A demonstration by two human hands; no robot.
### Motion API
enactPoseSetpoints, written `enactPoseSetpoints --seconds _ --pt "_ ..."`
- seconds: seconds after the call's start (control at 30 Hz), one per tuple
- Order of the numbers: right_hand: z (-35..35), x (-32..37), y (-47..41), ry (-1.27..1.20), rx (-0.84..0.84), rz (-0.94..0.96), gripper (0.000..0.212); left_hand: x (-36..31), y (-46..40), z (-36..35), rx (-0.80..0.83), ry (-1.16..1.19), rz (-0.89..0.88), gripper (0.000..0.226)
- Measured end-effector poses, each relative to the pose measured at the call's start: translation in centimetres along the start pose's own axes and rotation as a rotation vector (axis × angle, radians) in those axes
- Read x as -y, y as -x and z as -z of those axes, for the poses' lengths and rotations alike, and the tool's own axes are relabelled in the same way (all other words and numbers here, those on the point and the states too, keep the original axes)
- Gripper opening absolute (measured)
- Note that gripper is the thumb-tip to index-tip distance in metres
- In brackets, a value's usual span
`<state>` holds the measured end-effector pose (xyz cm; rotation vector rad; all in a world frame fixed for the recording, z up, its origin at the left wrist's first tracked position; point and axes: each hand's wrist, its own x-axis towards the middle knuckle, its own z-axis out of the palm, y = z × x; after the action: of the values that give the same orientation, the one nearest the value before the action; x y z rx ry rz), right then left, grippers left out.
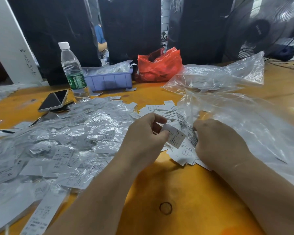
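Observation:
My left hand point(143, 134) pinches a small white printed label marked "S" point(175, 135) between thumb and fingers, just above the yellow table point(185, 187). My right hand point(215, 138) is curled, its fingers gripping a small clear printed bag point(187, 126) right next to the label. Under both hands lies a loose pile of white labels point(182, 155). A heap of small clear bags with labels inside point(61, 146) covers the table to the left.
A large crumpled clear plastic bag point(244, 119) spreads to the right. Behind stand a water bottle point(72, 68), a phone point(53, 100), a lilac tray point(109, 80), a red plastic bag point(159, 65) and a fan point(265, 28). A rubber band point(165, 208) lies near the front edge.

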<state>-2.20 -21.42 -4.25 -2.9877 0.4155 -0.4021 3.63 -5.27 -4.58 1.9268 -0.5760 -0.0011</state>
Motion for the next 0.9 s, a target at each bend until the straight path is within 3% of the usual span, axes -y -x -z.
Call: enactPoseSetpoints --seconds 0.23,0.53,0.7,0.8,0.9 --pt "-0.05 0.41 -0.03 -0.132 -0.048 0.062 0.034 0.08 -0.11 -0.06 -0.007 -0.035 -0.005 0.013" --pt "0.19 0.63 0.15 -0.290 -0.283 0.200 0.039 -0.18 -0.03 0.13 -0.008 -0.053 0.002 0.014" --pt "0.43 0.57 0.20 -0.723 -0.440 0.247 0.028 -0.49 -0.01 0.43 -0.099 -0.048 -0.020 0.019" --pt "0.70 0.35 0.06 -1.123 -0.288 0.111 0.032 -0.61 0.05 0.57 -0.104 -0.013 0.003 0.028" --pt "0.85 0.08 -0.34 -1.371 -0.192 0.022 0.032 -0.69 0.12 0.59 -0.098 -0.022 0.009 0.024"
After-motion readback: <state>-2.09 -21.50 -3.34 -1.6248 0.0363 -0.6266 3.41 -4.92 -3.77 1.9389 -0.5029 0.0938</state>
